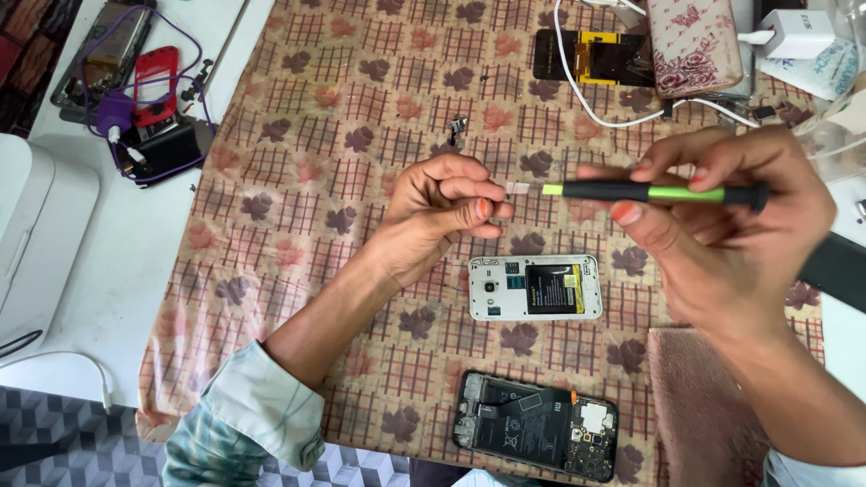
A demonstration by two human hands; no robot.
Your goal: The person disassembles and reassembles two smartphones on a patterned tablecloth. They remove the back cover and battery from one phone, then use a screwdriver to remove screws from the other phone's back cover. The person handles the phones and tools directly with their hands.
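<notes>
My right hand [722, 225] holds a black and green screwdriver [654, 191] level above the table, its tip pointing left. My left hand [446, 203] pinches the small metal bit [520, 188] at that tip, fingers closed on it. Below the hands lies a white phone [534, 288] with its back cover off and its battery showing. Nearer to me lies a black phone [537, 426], opened, with its circuit board and battery exposed.
A checked leaf-print cloth [298, 180] covers the table. A pink patterned phone case [693, 43], a white charger [798, 32] with cable, and a dark display part [591, 56] sit at the far edge. Phone parts and a purple cable [135, 90] lie at far left. A pink towel [699, 406] lies right.
</notes>
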